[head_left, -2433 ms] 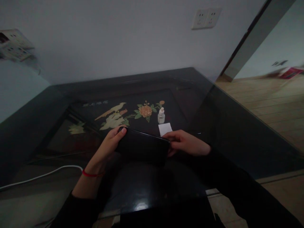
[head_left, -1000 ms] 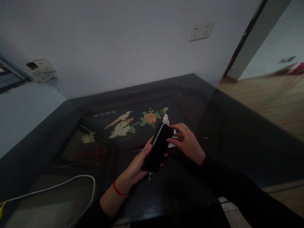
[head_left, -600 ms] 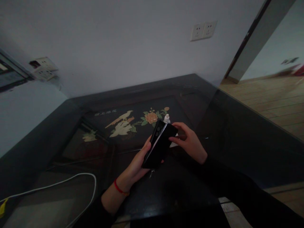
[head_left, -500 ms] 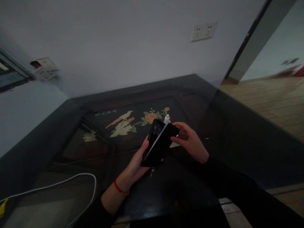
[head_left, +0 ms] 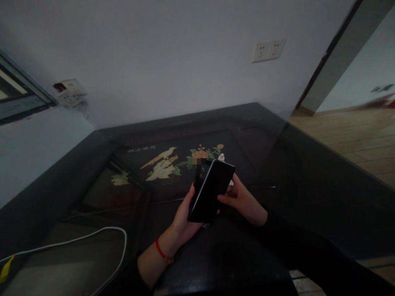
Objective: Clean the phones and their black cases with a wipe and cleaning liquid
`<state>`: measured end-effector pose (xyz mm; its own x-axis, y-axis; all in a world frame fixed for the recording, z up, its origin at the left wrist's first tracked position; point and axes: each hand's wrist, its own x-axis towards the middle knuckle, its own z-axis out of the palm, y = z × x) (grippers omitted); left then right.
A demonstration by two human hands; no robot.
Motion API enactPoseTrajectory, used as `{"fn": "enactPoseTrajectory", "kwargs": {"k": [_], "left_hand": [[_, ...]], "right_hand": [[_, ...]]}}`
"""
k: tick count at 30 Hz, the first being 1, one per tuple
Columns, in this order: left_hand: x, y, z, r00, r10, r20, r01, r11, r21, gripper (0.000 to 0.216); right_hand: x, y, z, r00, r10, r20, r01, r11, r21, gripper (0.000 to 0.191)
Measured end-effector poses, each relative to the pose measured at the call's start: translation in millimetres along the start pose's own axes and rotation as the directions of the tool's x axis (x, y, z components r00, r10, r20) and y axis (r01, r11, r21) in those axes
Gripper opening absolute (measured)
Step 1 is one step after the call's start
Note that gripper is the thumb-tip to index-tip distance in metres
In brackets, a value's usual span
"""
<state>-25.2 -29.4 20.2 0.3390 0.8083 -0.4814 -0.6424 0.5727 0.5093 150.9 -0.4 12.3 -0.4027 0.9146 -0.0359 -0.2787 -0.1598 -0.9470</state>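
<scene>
A black smartphone (head_left: 212, 191) with a glossy face is held up at a tilt over the dark table. Under its left side shows a second black piece (head_left: 200, 176) with round camera shapes; whether that is a case or another phone I cannot tell. My left hand (head_left: 182, 220) wraps round both from below, thumb along the left edge. On the phone's right edge, my right hand (head_left: 243, 201) has its thumb on the face and fingers behind. A small metal charm (head_left: 205, 225) hangs at the lower end. Behind the top stands a white bottle tip (head_left: 221, 157), mostly hidden.
The black table (head_left: 271, 164) carries a bird-and-flower inlay (head_left: 162, 170). A white cable (head_left: 105, 228) with a yellow tag (head_left: 6, 269) curves at the left front. Wall sockets (head_left: 268, 50) are above the table, and a white wall (head_left: 173, 61) borders its back.
The phone's glossy face has turned more towards me and covers more of the piece beneath. My right hand has slid lower along its edge. The view has shifted slightly.
</scene>
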Motion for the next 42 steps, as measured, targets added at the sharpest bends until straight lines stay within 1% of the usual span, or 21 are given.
{"fn": "enactPoseTrajectory", "kwargs": {"k": [1, 2, 4, 5, 6, 8, 9, 11, 13, 14, 16, 19, 21, 23, 25, 27, 29, 33, 38, 42], "left_hand": [[2, 0, -1, 1.0, 0.015, 0.011, -0.015, 1.0, 0.02, 0.051], [4, 0, -2, 0.998, 0.057, 0.011, -0.057, 0.996, 0.062, 0.051], [8, 1, -6, 0.981, 0.195, -0.002, -0.189, 0.957, 0.222, 0.051], [10, 2, -8, 0.964, 0.264, -0.002, -0.249, 0.913, 0.324, 0.051], [12, 3, -10, 0.948, 0.318, 0.011, -0.293, 0.857, 0.425, 0.05], [16, 6, -16, 0.926, 0.372, 0.065, -0.336, 0.734, 0.59, 0.048], [18, 8, -18, 0.914, 0.394, 0.092, -0.352, 0.661, 0.663, 0.048], [20, 13, -23, 0.878, 0.461, 0.13, -0.369, 0.478, 0.797, 0.049], [22, 19, -27, 0.85, 0.508, 0.138, -0.321, 0.293, 0.9, 0.053], [23, 22, -28, 0.844, 0.52, 0.134, -0.286, 0.224, 0.932, 0.054], [24, 29, -31, 0.83, 0.541, 0.134, -0.237, 0.125, 0.963, 0.055], [23, 38, -34, 0.807, 0.576, 0.132, -0.165, 0.006, 0.986, 0.059], [21, 45, -35, 0.815, 0.57, 0.107, -0.062, -0.097, 0.993, 0.063], [17, 50, -34, 0.841, 0.537, 0.059, 0.082, -0.235, 0.969, 0.066], [13, 54, -32, 0.863, 0.506, 0.0, 0.23, -0.393, 0.89, 0.063], [8, 55, -29, 0.863, 0.503, -0.043, 0.331, -0.5, 0.8, 0.058], [5, 54, -27, 0.858, 0.512, -0.044, 0.365, -0.546, 0.754, 0.054], [3, 53, -26, 0.848, 0.529, -0.018, 0.383, -0.589, 0.711, 0.056], [3, 53, -28, 0.83, 0.558, 0.011, 0.41, -0.623, 0.666, 0.058], [5, 54, -31, 0.824, 0.567, 0.018, 0.424, -0.636, 0.645, 0.058]], "right_hand": [[-1, 1, 0, 1.0, -0.006, 0.003, 0.006, 1.0, -0.007, 0.079], [-1, 1, 0, 1.0, -0.023, 0.004, 0.023, 1.0, -0.02, 0.079], [-2, -1, -1, 0.998, -0.066, 0.01, 0.067, 0.997, -0.049, 0.073], [-2, -2, -1, 0.996, -0.084, 0.014, 0.084, 0.995, -0.061, 0.07], [-3, -4, -1, 0.995, -0.095, 0.016, 0.096, 0.993, -0.069, 0.066], [-4, -7, -1, 0.994, -0.108, 0.005, 0.108, 0.99, -0.085, 0.063], [-5, -8, -1, 0.993, -0.118, -0.012, 0.116, 0.988, -0.097, 0.062], [-7, -11, -2, 0.984, -0.165, -0.073, 0.154, 0.979, -0.134, 0.061], [-8, -13, -5, 0.963, -0.233, -0.135, 0.207, 0.961, -0.183, 0.06], [-8, -15, -6, 0.951, -0.264, -0.157, 0.231, 0.952, -0.201, 0.061], [-8, -18, -10, 0.937, -0.299, -0.18, 0.26, 0.942, -0.211, 0.064], [-7, -21, -15, 0.946, -0.271, -0.177, 0.231, 0.948, -0.219, 0.07], [-5, -20, -18, 0.965, -0.207, -0.162, 0.16, 0.951, -0.266, 0.072], [-4, -16, -20, 0.981, -0.131, -0.143, 0.075, 0.937, -0.342, 0.074], [-2, -11, -22, 0.989, -0.08, -0.122, 0.019, 0.901, -0.434, 0.074], [0, -4, -23, 0.992, -0.078, -0.1, 0.014, 0.852, -0.523, 0.072], [5, 4, -23, 0.99, -0.106, -0.09, 0.032, 0.804, -0.593, 0.068], [16, 17, -17, 0.985, -0.134, -0.108, 0.026, 0.735, -0.678, 0.066], [29, 26, -7, 0.977, -0.164, -0.139, -0.002, 0.643, -0.766, 0.063], [37, 28, -5, 0.977, -0.158, -0.144, -0.029, 0.57, -0.821, 0.063]]}}
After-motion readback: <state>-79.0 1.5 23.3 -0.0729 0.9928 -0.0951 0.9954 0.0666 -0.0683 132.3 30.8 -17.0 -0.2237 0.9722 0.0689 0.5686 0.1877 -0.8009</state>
